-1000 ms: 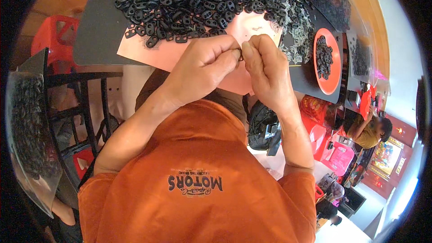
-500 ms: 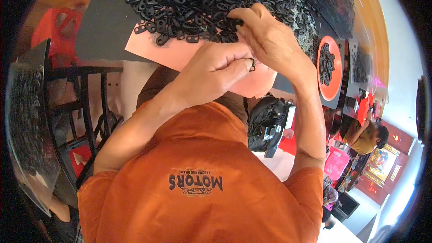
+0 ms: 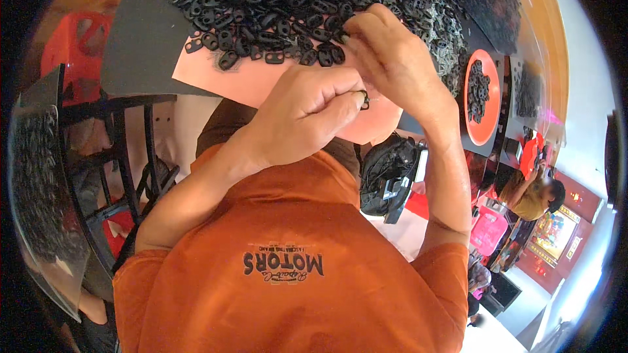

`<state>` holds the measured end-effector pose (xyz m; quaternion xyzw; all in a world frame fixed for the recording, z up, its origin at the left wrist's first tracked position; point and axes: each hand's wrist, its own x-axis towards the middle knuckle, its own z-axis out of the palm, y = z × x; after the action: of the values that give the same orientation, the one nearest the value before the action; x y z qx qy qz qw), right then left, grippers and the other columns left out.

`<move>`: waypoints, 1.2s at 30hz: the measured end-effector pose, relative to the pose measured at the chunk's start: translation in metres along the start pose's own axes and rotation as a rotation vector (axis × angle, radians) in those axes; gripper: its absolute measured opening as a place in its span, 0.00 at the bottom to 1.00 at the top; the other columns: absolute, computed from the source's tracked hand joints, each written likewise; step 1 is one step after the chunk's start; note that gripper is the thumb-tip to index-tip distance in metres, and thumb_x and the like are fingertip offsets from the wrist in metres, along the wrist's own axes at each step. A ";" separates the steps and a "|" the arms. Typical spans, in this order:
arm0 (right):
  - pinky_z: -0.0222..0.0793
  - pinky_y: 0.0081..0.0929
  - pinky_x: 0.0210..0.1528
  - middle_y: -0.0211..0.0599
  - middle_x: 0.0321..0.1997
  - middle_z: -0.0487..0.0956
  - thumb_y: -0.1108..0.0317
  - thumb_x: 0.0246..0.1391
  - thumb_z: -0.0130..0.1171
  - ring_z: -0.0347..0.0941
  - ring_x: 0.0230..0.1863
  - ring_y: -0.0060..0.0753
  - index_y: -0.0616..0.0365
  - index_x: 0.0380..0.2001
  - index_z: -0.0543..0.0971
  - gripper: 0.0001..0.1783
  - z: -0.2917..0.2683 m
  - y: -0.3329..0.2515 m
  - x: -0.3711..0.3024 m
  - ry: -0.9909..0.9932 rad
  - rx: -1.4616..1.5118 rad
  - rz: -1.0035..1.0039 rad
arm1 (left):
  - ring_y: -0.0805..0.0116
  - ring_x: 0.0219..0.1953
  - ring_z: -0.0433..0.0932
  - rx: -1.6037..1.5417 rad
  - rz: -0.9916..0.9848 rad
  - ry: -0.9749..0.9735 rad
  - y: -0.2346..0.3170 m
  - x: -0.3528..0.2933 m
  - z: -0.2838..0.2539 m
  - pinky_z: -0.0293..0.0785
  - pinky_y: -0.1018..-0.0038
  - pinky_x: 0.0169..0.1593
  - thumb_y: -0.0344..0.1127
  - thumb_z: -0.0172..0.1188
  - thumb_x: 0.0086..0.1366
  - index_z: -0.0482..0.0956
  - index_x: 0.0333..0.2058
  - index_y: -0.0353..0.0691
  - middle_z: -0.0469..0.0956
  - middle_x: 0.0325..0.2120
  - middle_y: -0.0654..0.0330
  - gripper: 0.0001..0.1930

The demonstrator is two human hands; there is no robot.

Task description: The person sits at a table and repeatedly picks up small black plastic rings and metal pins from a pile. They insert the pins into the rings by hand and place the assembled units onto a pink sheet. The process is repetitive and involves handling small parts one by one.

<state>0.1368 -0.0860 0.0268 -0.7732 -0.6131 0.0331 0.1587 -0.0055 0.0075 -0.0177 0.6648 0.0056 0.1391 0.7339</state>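
A large heap of small black two-hole plastic cord locks (image 3: pixel 275 0) covers the far part of a pink sheet (image 3: pixel 216 78). My left hand (image 3: pixel 304 114) is closed above the sheet's near edge. Between its thumb and forefinger it pinches a small black cord lock (image 3: pixel 365 102), only partly visible. My right hand (image 3: pixel 396 62) reaches in from the right, its wrist bent over the sheet. Its thumb and forefinger close on a black piece at the heap's near edge, which blends with the pieces behind it. The other right fingers are curled and partly hidden.
To the right, an orange-red oval tray (image 3: pixel 482 131) holds more black pieces. Clear bags of dark pieces (image 3: pixel 487 10) lie beyond it. A black bag (image 3: pixel 389 170) sits below the table edge. Red stools (image 3: pixel 75 52) stand at left; a person (image 3: pixel 533 196) is farther right.
The view has shifted slightly, so the heap sits a little farther left. My left hand keeps its pinch, and the right fingertips stay at the heap's edge with slightly changed finger positions.
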 end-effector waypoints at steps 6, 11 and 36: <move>0.69 0.40 0.28 0.41 0.31 0.69 0.67 0.48 0.53 0.71 0.31 0.50 0.56 0.32 0.71 0.08 -0.008 0.014 -0.009 0.008 -0.063 0.062 | 0.71 0.15 0.60 -0.003 -0.035 0.023 0.006 0.000 0.002 0.57 0.72 0.21 0.32 0.49 0.56 0.67 0.21 0.32 0.61 0.11 0.57 0.09; 0.65 0.33 0.32 0.42 0.30 0.69 0.75 0.48 0.52 0.68 0.31 0.47 0.60 0.36 0.72 0.09 -0.004 -0.002 -0.004 0.002 0.033 0.064 | 0.70 0.16 0.60 0.021 -0.014 0.018 0.002 -0.001 0.001 0.57 0.72 0.22 0.32 0.49 0.56 0.67 0.21 0.32 0.62 0.12 0.57 0.09; 0.65 0.27 0.32 0.40 0.28 0.70 0.73 0.49 0.53 0.69 0.30 0.36 0.62 0.37 0.72 0.10 -0.012 0.017 -0.020 -0.056 0.089 0.034 | 0.83 0.18 0.57 0.002 -0.083 -0.014 0.005 -0.004 -0.001 0.54 0.79 0.20 0.32 0.48 0.59 0.71 0.25 0.33 0.59 0.13 0.69 0.08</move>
<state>0.1509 -0.1108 0.0304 -0.7743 -0.6022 0.0846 0.1754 -0.0100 0.0078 -0.0137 0.6657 0.0282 0.1036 0.7385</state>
